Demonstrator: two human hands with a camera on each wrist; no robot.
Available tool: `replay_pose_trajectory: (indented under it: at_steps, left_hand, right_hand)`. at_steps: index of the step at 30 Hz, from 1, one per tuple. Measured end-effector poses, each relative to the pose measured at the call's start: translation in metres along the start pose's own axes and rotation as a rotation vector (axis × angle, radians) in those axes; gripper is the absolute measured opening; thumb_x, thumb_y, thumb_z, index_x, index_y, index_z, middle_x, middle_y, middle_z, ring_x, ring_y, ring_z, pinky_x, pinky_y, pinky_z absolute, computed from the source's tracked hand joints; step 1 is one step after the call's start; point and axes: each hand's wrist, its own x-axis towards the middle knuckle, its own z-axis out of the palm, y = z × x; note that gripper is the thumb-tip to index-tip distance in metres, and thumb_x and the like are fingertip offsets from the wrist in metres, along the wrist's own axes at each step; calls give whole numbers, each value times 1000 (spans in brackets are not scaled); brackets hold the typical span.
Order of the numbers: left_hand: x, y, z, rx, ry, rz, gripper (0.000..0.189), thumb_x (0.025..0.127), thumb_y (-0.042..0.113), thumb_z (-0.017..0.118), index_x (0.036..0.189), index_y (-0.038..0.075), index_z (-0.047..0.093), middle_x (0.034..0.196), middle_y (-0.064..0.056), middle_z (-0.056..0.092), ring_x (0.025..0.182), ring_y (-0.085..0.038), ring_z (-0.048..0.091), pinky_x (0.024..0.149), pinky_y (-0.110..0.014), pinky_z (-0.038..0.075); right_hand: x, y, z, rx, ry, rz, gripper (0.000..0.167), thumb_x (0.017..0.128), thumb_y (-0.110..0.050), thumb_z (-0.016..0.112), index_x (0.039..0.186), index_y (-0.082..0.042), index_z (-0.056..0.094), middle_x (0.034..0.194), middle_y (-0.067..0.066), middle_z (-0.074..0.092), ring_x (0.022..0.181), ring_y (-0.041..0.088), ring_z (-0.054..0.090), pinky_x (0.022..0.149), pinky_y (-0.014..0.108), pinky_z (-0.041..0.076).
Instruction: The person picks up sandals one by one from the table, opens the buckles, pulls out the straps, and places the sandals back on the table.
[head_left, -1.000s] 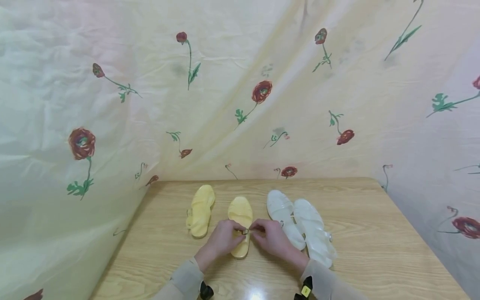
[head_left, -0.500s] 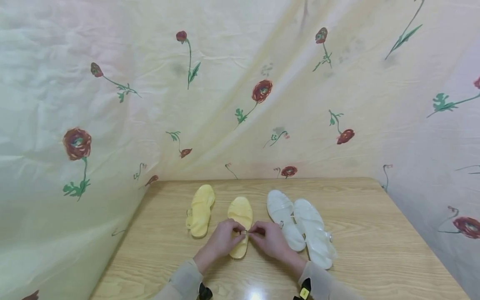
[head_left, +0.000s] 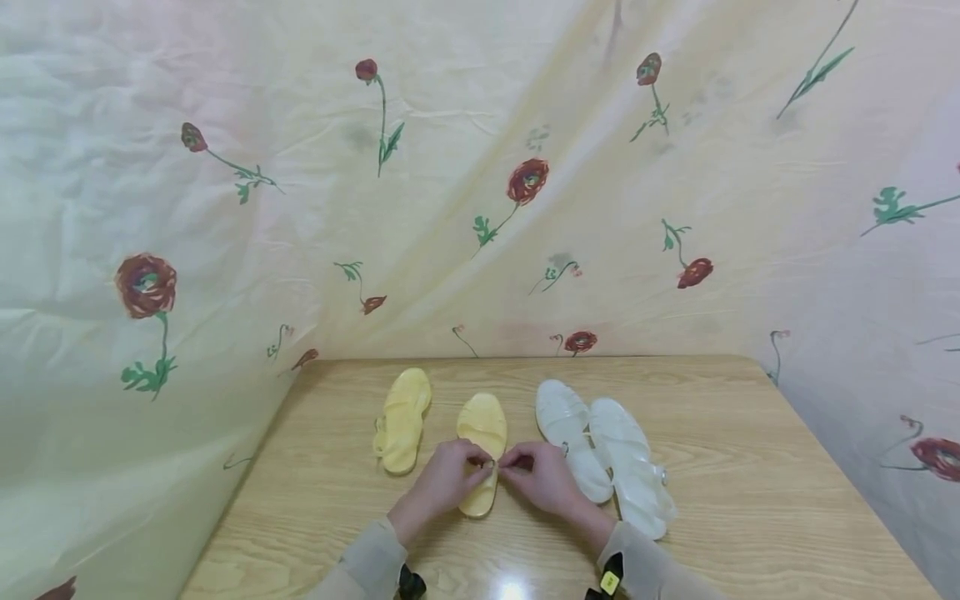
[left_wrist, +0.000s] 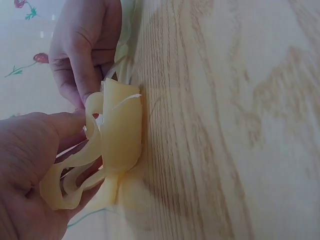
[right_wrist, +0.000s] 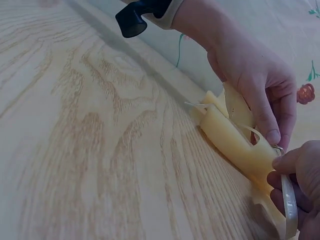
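A yellow jelly sandal (head_left: 482, 415) lies on the table in the middle of the head view, toe pointing away. My left hand (head_left: 444, 477) pinches the small metal buckle (right_wrist: 278, 148) on the sandal's ankle strap, thumb and index finger at its frame. From the other side my right hand (head_left: 546, 478) pinches the strap end (right_wrist: 289, 205) close to the buckle, the fingertips of both hands nearly meeting. In the left wrist view the looped strap (left_wrist: 75, 160) stands up beside the heel (left_wrist: 121, 132), next to my left palm. Fingers partly hide the buckle.
Another yellow sandal (head_left: 407, 417) lies to the left on the wooden table (head_left: 750, 467). Two clear-white sandals (head_left: 561, 408) lie side by side on the right, just beyond my right hand. A flowered cloth (head_left: 435, 208) hangs behind the table.
Both hands stay at the buckle with only slight finger shifts. The buckle, plainer to see a second ago, is now more covered by the fingertips.
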Motion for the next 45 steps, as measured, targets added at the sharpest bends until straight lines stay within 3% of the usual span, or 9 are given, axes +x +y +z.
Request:
replay_pose_trajectory:
  at_steps: [8,14,21,29,37,40,45]
  left_hand:
    - [6,-2,5,-42,18,-13,9,97,14,78,100,8,83,96,-5,82,90,-15,76,83,-27,62]
    - [11,-8,-5,-88,-14,-42,7,95,15,81,99,10,83,95,-1,83,92,-13,76,85,-27,61]
    - [16,-6,-12,-101,-41,-51,8,96,17,80,99,11,83,95,0,82,91,-13,74,85,-27,59]
    - [16,-5,-8,-103,-26,-52,6,93,15,82,97,10,83,92,-1,82,87,-12,74,83,-25,59]
    - [22,-14,-11,-162,-50,-44,5,92,15,84,93,10,84,90,-1,83,82,-6,73,77,-21,58]
    - [24,-14,-11,-140,-75,-31,6,93,15,83,95,10,84,91,-2,83,84,-7,72,79,-22,59]
    - [22,-8,-9,-18,-105,10,7,97,11,78,100,7,82,93,-3,79,85,-9,68,80,-22,57]
  right_hand:
    - [2,4,-4,-1,-22,-9,9,90,-10,84,92,-19,83,94,-5,83,93,13,79,86,22,62]
    - [10,5,-8,13,-18,-53,8,91,-11,84,93,-19,83,95,-3,83,95,16,79,89,26,62]
    - [15,6,-11,53,-67,6,4,91,-16,86,92,-19,83,95,-5,83,96,13,77,90,23,60]
    - [15,12,-10,79,-97,-4,6,91,-15,85,95,-19,84,97,-5,83,98,14,78,90,22,60]
    - [22,15,-8,110,-126,11,6,92,-23,85,95,-19,81,95,-5,81,92,9,76,85,21,59]
    - [24,15,-6,127,-141,42,7,92,-22,85,96,-21,79,93,-5,80,87,6,74,80,20,59]
    - [24,16,-3,153,-137,43,9,90,-22,87,93,-18,79,90,-3,80,82,5,72,76,21,60]
